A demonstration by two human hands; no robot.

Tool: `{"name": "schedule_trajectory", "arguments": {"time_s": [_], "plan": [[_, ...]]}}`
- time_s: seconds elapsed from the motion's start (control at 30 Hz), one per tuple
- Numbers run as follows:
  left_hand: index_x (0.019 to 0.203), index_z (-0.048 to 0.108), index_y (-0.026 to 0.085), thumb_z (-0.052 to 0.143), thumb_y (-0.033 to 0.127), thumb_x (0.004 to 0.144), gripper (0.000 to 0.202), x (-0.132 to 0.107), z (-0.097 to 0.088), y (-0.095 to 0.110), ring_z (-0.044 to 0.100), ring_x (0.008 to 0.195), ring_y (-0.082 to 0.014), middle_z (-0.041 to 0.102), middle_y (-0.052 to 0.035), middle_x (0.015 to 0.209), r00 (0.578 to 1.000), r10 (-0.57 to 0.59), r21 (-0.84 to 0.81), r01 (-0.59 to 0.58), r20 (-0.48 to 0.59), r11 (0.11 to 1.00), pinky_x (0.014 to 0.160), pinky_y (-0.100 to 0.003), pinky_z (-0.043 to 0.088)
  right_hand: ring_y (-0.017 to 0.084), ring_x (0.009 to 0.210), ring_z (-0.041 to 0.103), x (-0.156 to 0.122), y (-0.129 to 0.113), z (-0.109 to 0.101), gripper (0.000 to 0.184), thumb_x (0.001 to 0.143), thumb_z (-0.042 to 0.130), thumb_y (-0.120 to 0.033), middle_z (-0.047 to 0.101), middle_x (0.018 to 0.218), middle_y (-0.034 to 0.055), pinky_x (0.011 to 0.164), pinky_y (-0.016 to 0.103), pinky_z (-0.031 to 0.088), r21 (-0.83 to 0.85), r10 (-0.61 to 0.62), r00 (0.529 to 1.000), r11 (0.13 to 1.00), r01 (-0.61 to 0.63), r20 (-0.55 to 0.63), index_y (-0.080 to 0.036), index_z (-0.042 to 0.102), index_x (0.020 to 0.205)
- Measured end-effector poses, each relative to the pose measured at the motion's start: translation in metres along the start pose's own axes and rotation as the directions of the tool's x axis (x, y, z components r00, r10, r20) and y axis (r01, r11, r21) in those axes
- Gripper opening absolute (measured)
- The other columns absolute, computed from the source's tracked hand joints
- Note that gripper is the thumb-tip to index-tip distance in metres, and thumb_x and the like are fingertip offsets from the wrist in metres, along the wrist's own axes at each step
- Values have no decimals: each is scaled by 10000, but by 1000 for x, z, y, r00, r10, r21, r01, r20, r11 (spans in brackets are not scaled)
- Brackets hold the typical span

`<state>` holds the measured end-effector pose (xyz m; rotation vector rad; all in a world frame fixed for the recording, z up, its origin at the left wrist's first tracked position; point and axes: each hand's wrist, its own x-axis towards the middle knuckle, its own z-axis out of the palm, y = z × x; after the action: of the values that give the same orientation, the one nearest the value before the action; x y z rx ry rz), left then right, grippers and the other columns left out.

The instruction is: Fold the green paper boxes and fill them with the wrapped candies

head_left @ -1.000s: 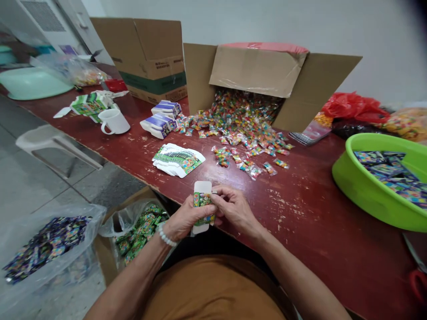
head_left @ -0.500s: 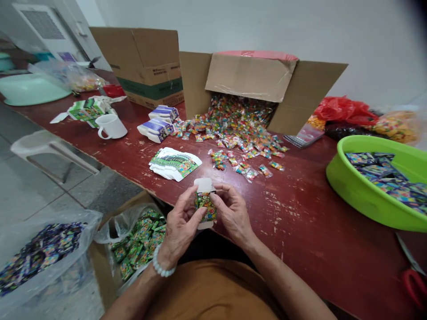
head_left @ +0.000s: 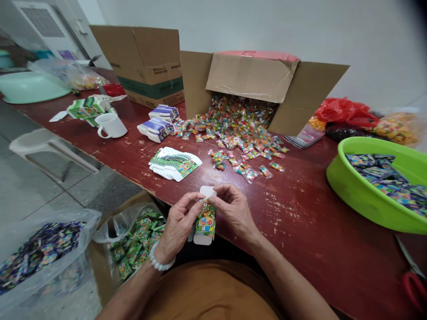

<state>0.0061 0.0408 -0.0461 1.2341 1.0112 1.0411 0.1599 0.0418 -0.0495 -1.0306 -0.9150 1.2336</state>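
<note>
The left grip (head_left: 178, 221) and right grip (head_left: 233, 210) are angling inward. Both are pinching the box (head_left: 206, 221) near its far end.

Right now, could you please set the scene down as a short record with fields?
Left hand: thumb and fingers of the left hand on the small carton, near its upper end
Right hand: right hand at the same end, by the flap
Carton state: white flaps out at both ends
Beyond the hands: stack of flat cartons
Table: worn red surface
Back: wrapped candies spilling from a cardboard box
Left side: white mug
Right side: green basin holding packets
</note>
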Motion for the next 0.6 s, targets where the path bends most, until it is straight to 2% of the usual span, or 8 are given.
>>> {"name": "schedule_trajectory", "arguments": {"time_s": [0.1, 0.2, 0.27, 0.37, 0.43, 0.53, 0.6], "plan": [[1005, 624, 203, 680, 380, 838, 250, -1, -2, -1, 586, 743, -151, 668, -15, 871, 999, -21, -32, 20, -28, 999, 666, -220, 475, 133, 713, 564, -2, 6, -5, 260, 738, 757, -392, 630, 782, -9, 694, 262, 461, -143, -52, 998, 988, 57, 34, -196, 623, 843], [980, 624, 197, 689, 385, 827, 251, -2, -3, 0, 588, 736, -153, 665, -15, 846, 999, -16, -22, 15, -40, 1000, 667, -224, 477, 134, 697, 556, 1, 7, -9, 247, 775, 714, -414, 626, 738, -5, 689, 266, 452, -202, -37, 994, 978, 58, 106, -183, 629, 749], [969, 629, 191, 692, 386, 823, 251, -2, -2, 2, 592, 752, -158, 665, -21, 858, 1000, -11, 1, 11, -27, 1000, 679, -231, 480, 129, 674, 558, 6, 4, -9, 258, 728, 752, -398, 623, 715, -10, 670, 263, 454, -150, 13, 992, 989, 7, 129, -180, 615, 718], [951, 630, 189, 694, 362, 827, 222, -2, -1, 4, 594, 778, -149, 661, -20, 877, 1000, 22, 18, -22, -10, 1000, 714, -229, 480, 126, 666, 586, 12, -5, -8, 335, 632, 819, -343, 632, 718, -25, 658, 256, 468, -25, 112, 982, 994, -110, 152, -189, 634, 864], [1059, 597, 213, 716, 327, 815, 294, -1, -1, 6, 602, 803, -143, 658, -8, 879, 999, 38, -47, -38, -4, 998, 745, -229, 482, 122, 655, 595, 13, -11, -7, 378, 616, 827, -321, 647, 727, -21, 652, 254, 473, -6, 153, 970, 988, -155, 191, -186, 650, 921], [1308, 424, 285, 762, 311, 780, 628, -2, 0, 10, 628, 821, -146, 660, 1, 928, 997, -54, -235, 65, 52, 970, 753, -246, 502, 117, 638, 590, 10, -14, -3, 224, 652, 798, -318, 662, 716, 1, 650, 257, 473, -52, 109, 975, 994, -101, 191, -165, 672, 757], [1322, 409, 273, 752, 375, 789, 642, -3, 1, 11, 649, 783, -156, 666, -21, 954, 972, -171, -333, 216, 158, 918, 722, -264, 525, 124, 638, 592, 7, -13, -1, 189, 678, 777, -322, 667, 717, 4, 644, 262, 479, -50, 41, 989, 998, -34, 143, -173, 664, 704]]}}
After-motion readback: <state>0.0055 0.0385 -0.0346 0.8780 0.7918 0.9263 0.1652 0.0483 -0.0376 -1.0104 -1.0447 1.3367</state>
